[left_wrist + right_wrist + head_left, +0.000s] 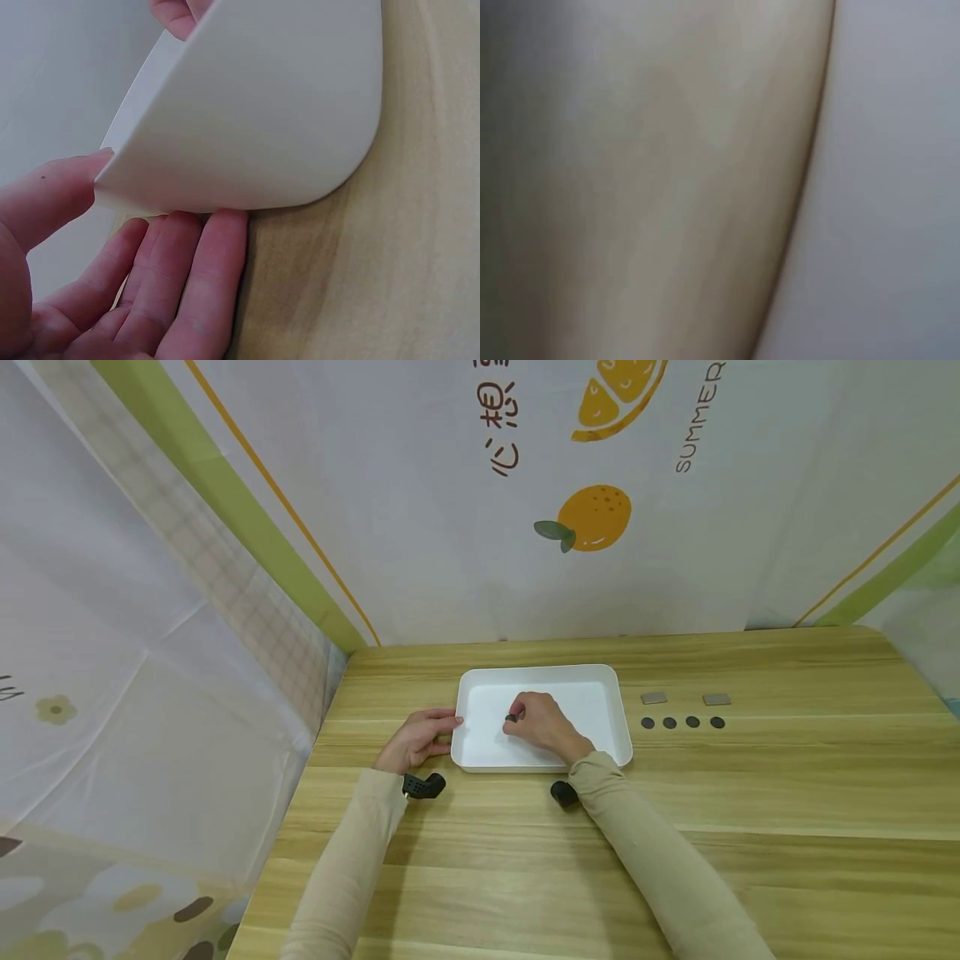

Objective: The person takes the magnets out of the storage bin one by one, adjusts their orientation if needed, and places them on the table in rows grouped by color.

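A white tray [577,693] lies on the wooden table. At its left end my left hand [418,740] holds it, thumb on the rim and fingertips against the wall's lower edge, as the left wrist view shows with the tray wall [255,112] close up. Over the tray floor, my right hand [542,723] pinches a small dark piece [512,718], mostly covered by the fingers; its exact shape is hard to tell. The right wrist view holds only blurred wood and the tray's white side [885,187], with no fingers in it.
Right of the tray, several dark round discs [670,723] sit in a row on the table [810,760]. Behind them lie two flat grey-brown rectangular pieces [654,697], set apart. A printed curtain [420,527] hangs along the table's back edge, another at the left.
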`<state>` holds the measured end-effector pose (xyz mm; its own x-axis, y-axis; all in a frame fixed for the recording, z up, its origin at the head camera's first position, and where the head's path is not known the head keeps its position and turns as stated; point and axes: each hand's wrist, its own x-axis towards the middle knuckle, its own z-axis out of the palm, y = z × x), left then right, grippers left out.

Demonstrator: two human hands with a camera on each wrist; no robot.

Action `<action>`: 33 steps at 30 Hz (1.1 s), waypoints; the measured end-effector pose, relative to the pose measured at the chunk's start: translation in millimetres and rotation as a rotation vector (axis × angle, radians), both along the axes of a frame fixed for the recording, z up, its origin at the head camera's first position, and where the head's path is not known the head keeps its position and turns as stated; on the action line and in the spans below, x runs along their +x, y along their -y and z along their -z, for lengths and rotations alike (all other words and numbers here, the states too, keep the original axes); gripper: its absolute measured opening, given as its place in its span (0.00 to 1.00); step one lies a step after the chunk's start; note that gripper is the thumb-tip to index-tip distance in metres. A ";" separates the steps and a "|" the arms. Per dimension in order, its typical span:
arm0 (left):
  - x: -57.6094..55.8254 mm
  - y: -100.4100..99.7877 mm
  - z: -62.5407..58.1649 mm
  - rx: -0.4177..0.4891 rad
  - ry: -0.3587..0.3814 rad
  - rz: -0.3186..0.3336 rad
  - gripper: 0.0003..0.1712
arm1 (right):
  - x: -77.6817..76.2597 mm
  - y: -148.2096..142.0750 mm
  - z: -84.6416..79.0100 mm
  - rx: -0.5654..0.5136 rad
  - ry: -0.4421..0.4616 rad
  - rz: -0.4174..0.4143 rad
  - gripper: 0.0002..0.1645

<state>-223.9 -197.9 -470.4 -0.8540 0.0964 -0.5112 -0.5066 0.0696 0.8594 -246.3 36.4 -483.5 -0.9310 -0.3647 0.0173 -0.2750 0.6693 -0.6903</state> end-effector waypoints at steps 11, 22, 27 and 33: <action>1.3 -2.5 -1.7 0.010 0.001 -0.003 0.31 | 2.8 -8.3 -1.0 -0.175 0.044 0.030 0.12; 1.2 -1.9 -2.7 0.004 0.003 0.001 0.31 | 4.9 -22.3 -3.6 -0.301 0.073 0.029 0.14; 1.5 -2.1 -2.8 0.004 -0.005 0.008 0.32 | 6.9 -28.2 -8.0 -0.332 0.082 0.022 0.14; 3.2 -0.4 -2.9 0.009 -0.019 0.026 0.32 | 8.7 -33.4 -13.5 -0.324 0.071 0.023 0.16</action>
<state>-220.7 -197.5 -467.5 -0.8607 0.1227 -0.4942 -0.4885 0.0747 0.8694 -237.7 69.7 -470.1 -0.9418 -0.3300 0.0636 -0.2060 0.4173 -0.8851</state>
